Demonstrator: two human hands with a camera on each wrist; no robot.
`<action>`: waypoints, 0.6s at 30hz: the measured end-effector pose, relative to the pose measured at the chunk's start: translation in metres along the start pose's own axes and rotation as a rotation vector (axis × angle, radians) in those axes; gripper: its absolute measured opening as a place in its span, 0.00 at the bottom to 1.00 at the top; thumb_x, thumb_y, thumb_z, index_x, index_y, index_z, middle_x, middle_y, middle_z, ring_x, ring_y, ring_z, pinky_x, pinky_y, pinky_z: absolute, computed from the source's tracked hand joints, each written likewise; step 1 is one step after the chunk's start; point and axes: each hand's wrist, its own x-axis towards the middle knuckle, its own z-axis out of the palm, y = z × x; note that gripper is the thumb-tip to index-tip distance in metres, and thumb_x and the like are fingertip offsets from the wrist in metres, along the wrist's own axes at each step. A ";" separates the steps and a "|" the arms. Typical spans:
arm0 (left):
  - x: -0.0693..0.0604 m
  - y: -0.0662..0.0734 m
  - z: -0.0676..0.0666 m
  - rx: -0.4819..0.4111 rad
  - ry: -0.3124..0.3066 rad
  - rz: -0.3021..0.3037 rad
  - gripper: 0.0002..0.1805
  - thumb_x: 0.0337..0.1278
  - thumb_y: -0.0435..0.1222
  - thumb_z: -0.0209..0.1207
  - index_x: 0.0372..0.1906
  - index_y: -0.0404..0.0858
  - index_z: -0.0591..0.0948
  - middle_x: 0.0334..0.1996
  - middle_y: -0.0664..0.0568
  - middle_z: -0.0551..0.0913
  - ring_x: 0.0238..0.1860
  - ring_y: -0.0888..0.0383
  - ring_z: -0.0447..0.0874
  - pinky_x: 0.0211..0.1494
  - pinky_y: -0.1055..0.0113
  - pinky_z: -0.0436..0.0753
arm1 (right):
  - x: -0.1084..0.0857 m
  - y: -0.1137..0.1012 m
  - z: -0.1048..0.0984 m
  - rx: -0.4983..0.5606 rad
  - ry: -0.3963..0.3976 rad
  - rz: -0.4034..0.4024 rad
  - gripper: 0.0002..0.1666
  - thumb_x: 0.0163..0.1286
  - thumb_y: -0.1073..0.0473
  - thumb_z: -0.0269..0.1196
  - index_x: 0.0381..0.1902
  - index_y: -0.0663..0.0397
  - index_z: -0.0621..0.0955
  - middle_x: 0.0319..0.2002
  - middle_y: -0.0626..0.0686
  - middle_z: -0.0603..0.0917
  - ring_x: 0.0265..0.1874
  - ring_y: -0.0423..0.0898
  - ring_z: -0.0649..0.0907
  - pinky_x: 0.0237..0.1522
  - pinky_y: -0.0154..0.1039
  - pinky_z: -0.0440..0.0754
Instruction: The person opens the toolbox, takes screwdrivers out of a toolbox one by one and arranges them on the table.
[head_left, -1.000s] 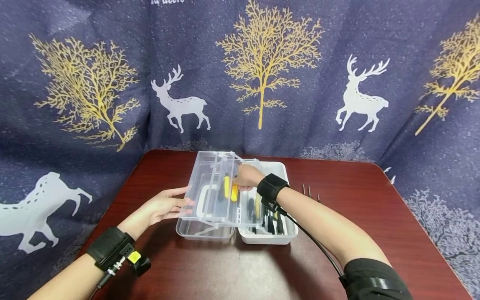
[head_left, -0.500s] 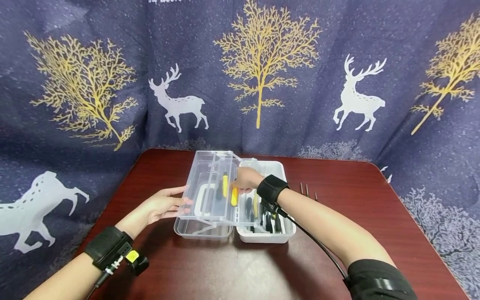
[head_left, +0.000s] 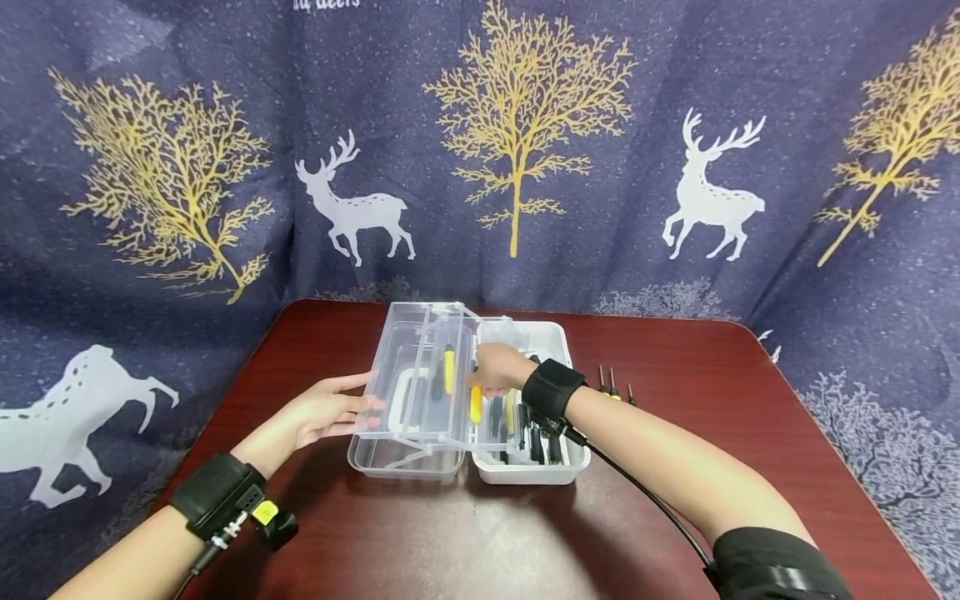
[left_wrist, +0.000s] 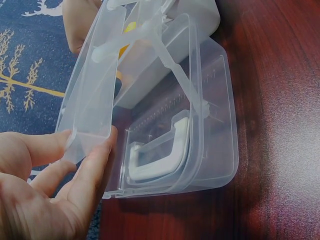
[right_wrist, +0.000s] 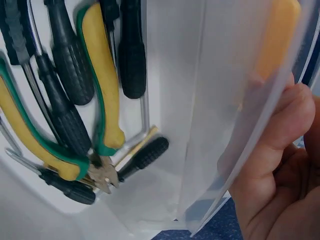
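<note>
My left hand [head_left: 330,410] pinches the outer edge of a clear plastic tray [left_wrist: 95,95], thumb on one face and fingers on the other. This tray is the raised upper level of a hinged toolbox. At the tray's inner side, my right hand [head_left: 501,368] grips a yellow tool [head_left: 476,406]; its kind is hidden by the fingers. Through the clear wall in the right wrist view, the yellow tool [right_wrist: 277,37] shows as a blurred shape above the fingers. A second yellow-and-black tool [head_left: 449,371] lies in the tray.
The white toolbox base [head_left: 528,476] holds several black-handled screwdrivers [right_wrist: 72,67] and green-and-yellow pliers [right_wrist: 105,75]. The clear lid [head_left: 405,467], with its white handle [left_wrist: 162,160], lies folded out leftward. Three thin-shafted tools [head_left: 613,383] lie right on the red-brown table [head_left: 675,367].
My right hand has shifted slightly right and toward me, and the yellow tool has moved with it. The left hand stays on the tray edge. More of the table tools shows.
</note>
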 end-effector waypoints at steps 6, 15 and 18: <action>0.000 0.000 -0.001 -0.001 0.001 0.008 0.39 0.67 0.33 0.53 0.76 0.34 0.47 0.60 0.35 0.77 0.42 0.62 0.87 0.46 0.73 0.83 | -0.006 -0.001 -0.002 -0.024 0.018 -0.016 0.18 0.66 0.56 0.60 0.18 0.57 0.80 0.18 0.55 0.87 0.20 0.51 0.87 0.17 0.29 0.73; -0.001 0.001 0.001 0.008 0.003 0.006 0.38 0.67 0.33 0.52 0.76 0.34 0.48 0.61 0.33 0.76 0.43 0.60 0.87 0.48 0.72 0.84 | -0.010 0.000 -0.002 0.016 -0.009 -0.001 0.19 0.67 0.55 0.60 0.26 0.66 0.86 0.28 0.62 0.89 0.29 0.57 0.88 0.18 0.29 0.74; -0.001 0.000 0.001 0.007 0.002 0.006 0.38 0.67 0.34 0.52 0.76 0.35 0.48 0.60 0.35 0.77 0.43 0.61 0.87 0.47 0.72 0.84 | -0.009 0.001 -0.001 0.014 -0.004 0.005 0.18 0.67 0.54 0.61 0.29 0.66 0.86 0.28 0.62 0.89 0.25 0.54 0.88 0.18 0.28 0.72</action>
